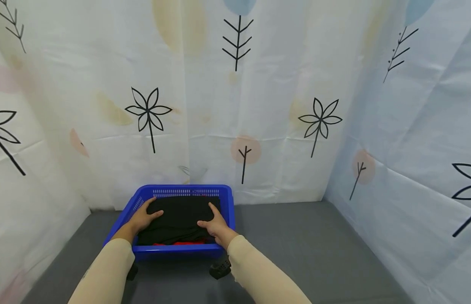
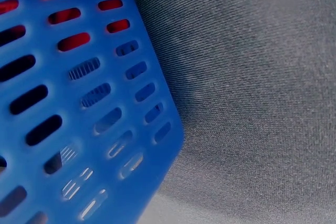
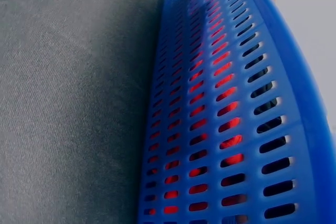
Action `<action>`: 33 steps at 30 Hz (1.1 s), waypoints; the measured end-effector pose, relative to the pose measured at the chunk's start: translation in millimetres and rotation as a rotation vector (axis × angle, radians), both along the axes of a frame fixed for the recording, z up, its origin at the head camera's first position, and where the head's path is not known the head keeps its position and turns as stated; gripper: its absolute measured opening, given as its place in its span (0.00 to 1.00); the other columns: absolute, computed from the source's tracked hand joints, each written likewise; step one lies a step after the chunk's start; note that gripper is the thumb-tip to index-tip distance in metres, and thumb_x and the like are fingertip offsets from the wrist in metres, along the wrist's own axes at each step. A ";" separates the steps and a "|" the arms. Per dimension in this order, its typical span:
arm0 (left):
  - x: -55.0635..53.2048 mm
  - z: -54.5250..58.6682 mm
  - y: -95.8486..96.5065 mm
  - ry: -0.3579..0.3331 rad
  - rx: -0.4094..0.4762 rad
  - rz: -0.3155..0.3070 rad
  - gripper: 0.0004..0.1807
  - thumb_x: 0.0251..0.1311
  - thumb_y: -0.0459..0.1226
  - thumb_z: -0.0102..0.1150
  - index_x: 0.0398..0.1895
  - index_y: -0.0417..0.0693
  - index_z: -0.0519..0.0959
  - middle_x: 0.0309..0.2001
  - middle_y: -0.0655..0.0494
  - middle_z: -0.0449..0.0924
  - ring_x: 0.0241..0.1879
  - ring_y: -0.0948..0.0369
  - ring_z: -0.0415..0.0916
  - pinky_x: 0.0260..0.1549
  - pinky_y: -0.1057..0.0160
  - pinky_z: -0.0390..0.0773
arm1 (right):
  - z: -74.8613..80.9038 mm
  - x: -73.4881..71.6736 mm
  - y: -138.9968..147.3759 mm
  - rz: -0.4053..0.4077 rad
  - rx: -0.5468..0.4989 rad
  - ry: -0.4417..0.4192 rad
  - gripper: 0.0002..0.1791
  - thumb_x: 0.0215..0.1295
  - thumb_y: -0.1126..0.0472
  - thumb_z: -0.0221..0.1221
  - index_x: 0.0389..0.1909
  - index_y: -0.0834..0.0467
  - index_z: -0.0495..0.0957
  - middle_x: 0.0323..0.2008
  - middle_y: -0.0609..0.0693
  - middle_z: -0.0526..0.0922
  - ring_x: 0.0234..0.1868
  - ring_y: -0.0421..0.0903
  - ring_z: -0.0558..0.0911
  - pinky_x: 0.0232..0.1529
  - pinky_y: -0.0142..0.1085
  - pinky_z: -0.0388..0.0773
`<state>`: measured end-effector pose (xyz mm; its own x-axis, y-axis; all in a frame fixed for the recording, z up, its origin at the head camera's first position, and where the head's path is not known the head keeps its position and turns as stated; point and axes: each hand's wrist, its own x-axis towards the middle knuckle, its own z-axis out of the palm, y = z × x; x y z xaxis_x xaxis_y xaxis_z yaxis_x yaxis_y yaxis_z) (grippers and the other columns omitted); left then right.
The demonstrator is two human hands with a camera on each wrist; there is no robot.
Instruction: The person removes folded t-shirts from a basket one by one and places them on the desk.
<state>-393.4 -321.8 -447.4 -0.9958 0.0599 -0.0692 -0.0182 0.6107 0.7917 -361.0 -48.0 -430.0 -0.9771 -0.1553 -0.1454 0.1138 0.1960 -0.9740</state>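
Observation:
A blue plastic basket [image 1: 182, 249] with slotted walls holds a black folded cloth [image 1: 186, 211], probably a garment. Beneath the cloth's near edge shows some red fabric [image 1: 188, 243]. My left hand [image 1: 142, 217] is at the left side of the black cloth, thumb and fingers spread apart. On the right side, my right hand [image 1: 217, 223] touches the cloth with thumb and forefinger extended. Part of each hand's fingers is hidden in the basket. Both wrist views look at the basket's outer wall [image 2: 105, 129], where red fabric [image 3: 228, 108] shows through the slots.
The basket stands on a grey fabric-covered surface [image 1: 296, 245], close to a white patterned curtain [image 1: 212, 114] at the back. Further curtain panels [image 1: 410, 139] close off the sides. A black wrist device [image 1: 220, 269] hangs under the right forearm, in front of the basket.

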 end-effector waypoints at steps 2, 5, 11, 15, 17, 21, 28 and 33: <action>-0.4 -0.1 0.0 0.003 0.000 0.000 0.42 0.73 0.44 0.50 0.78 0.40 0.39 0.73 0.24 0.38 0.68 0.27 0.47 0.62 0.29 0.56 | -0.6 -0.4 0.7 0.004 -0.012 -0.008 0.42 0.64 0.65 0.64 0.76 0.51 0.55 0.75 0.64 0.53 0.64 0.61 0.71 0.51 0.45 0.75; -0.7 0.2 -0.3 -0.004 0.011 0.007 0.43 0.73 0.45 0.51 0.79 0.41 0.39 0.74 0.24 0.38 0.68 0.27 0.47 0.62 0.29 0.56 | -1.9 -1.0 2.0 -0.008 -0.027 -0.018 0.40 0.63 0.65 0.65 0.74 0.53 0.59 0.74 0.66 0.56 0.65 0.62 0.70 0.59 0.49 0.73; -0.9 0.5 -1.4 -0.025 0.045 0.015 0.42 0.73 0.44 0.51 0.79 0.44 0.39 0.75 0.26 0.35 0.69 0.27 0.43 0.63 0.29 0.55 | -4.3 -2.2 3.8 -0.029 -0.063 -0.052 0.36 0.62 0.66 0.65 0.70 0.54 0.65 0.71 0.67 0.59 0.67 0.66 0.67 0.67 0.59 0.64; -0.8 0.2 -1.9 -0.017 0.057 -0.004 0.40 0.74 0.43 0.50 0.79 0.45 0.41 0.75 0.26 0.36 0.69 0.27 0.46 0.62 0.30 0.58 | -4.2 -1.5 4.4 -0.024 -0.077 -0.065 0.32 0.62 0.66 0.65 0.68 0.54 0.68 0.70 0.67 0.61 0.66 0.66 0.67 0.67 0.61 0.61; -0.3 -0.5 -2.0 -0.010 0.060 -0.008 0.39 0.74 0.42 0.49 0.79 0.45 0.43 0.74 0.26 0.38 0.69 0.28 0.47 0.62 0.30 0.58 | -4.5 -0.9 4.3 -0.021 -0.086 -0.072 0.32 0.62 0.67 0.65 0.68 0.55 0.69 0.70 0.67 0.61 0.67 0.66 0.67 0.68 0.62 0.61; 2.6 0.2 -0.6 -0.002 0.064 0.000 0.37 0.74 0.42 0.49 0.79 0.46 0.46 0.74 0.26 0.41 0.68 0.29 0.50 0.63 0.31 0.58 | -4.9 -0.3 4.4 -0.022 -0.088 -0.076 0.32 0.62 0.67 0.65 0.67 0.55 0.69 0.70 0.67 0.61 0.67 0.66 0.67 0.67 0.62 0.61; 2.3 3.6 -2.7 -0.011 0.073 0.002 0.37 0.74 0.44 0.49 0.79 0.48 0.47 0.75 0.28 0.38 0.69 0.29 0.48 0.63 0.30 0.58 | -1.0 -0.6 5.4 -0.029 -0.084 -0.069 0.32 0.62 0.67 0.65 0.68 0.54 0.69 0.70 0.67 0.62 0.67 0.66 0.67 0.67 0.62 0.62; 0.8 5.5 -4.1 -0.004 0.053 0.004 0.37 0.73 0.46 0.50 0.79 0.49 0.48 0.76 0.28 0.37 0.70 0.28 0.44 0.63 0.29 0.57 | -0.6 -1.4 5.7 -0.033 -0.079 -0.065 0.32 0.62 0.67 0.65 0.67 0.53 0.70 0.70 0.66 0.62 0.67 0.65 0.67 0.67 0.61 0.62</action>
<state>-392.6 -325.9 -441.9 -0.9957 0.0599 -0.0701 -0.0238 0.5679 0.8227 -362.4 -42.3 -430.6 -0.9709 -0.1363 -0.1970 0.1821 0.1144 -0.9766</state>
